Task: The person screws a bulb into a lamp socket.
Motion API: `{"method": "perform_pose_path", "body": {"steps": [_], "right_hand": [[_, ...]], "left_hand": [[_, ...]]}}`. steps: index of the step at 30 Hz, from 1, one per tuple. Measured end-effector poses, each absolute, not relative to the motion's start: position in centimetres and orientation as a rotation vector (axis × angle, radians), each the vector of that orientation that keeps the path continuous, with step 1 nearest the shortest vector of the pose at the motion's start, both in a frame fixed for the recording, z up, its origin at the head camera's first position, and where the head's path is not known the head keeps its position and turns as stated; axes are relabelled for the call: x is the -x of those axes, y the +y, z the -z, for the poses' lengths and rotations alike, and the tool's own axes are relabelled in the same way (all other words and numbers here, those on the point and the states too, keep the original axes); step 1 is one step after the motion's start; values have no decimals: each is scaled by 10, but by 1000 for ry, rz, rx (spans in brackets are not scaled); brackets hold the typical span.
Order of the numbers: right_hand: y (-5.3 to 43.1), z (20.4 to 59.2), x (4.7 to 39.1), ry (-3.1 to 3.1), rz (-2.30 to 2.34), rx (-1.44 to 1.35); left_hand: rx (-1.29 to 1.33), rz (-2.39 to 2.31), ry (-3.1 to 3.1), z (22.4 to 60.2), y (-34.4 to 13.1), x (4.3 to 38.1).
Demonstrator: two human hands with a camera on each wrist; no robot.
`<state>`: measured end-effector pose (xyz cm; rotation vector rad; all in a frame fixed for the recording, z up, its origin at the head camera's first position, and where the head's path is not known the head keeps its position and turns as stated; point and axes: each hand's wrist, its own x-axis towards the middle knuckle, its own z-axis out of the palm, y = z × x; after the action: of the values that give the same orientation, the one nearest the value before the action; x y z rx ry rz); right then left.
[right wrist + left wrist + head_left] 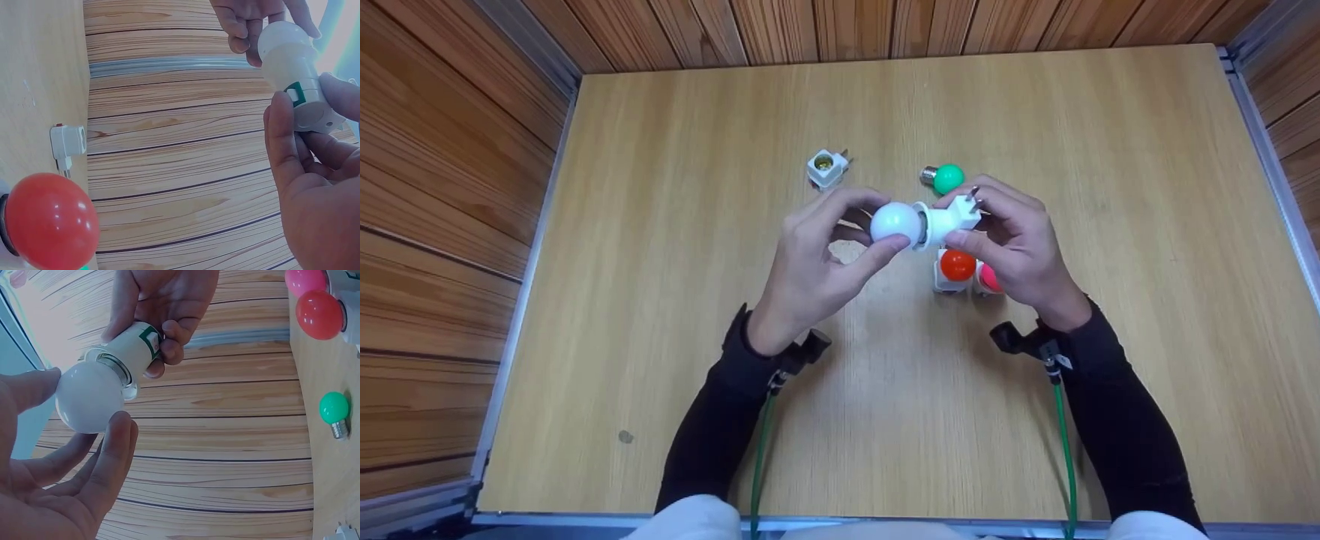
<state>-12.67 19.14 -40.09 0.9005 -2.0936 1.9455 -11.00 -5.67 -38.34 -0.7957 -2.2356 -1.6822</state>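
Between thumb and fingers, my left hand grips a white light bulb by its round globe. My right hand holds a white plug-in lamp socket, its metal prongs pointing away to the upper right. The bulb's metal base sits at the mouth of the socket, with some of the thread showing in the left wrist view. A green switch patch shows on the socket's side. Below the right hand stand a red bulb in a white socket and a pink bulb, partly hidden by that hand.
A green bulb with a bare metal base lies on the wooden table behind the right hand. Farther left stands a white plug-in socket with its mouth upward. Wood-panelled walls enclose the table, and green cables run from both wrists.
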Motion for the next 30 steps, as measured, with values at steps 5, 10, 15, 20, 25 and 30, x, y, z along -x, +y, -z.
{"method": "perform_pose_path", "body": {"steps": [5,10,15,20,25,30], "right_hand": [[191,401,126,-2092,-1952,-900],[191,400,126,-2090,-1957,-897],[191,400,126,-2086,-1959,-900],[190,401,126,-2078,-1960,-896],[190,401,126,-2069,-1965,-885],[190,401,126,-2070,-1967,-880]], "left_hand": [[793,1687,-2237,382,-57,109],[804,1700,-2220,383,-56,110],[809,1715,-2201,383,-56,109],[808,1734,-2181,382,-56,107],[791,1762,-2173,381,-56,106],[809,1768,-2151,381,-56,107]]}}
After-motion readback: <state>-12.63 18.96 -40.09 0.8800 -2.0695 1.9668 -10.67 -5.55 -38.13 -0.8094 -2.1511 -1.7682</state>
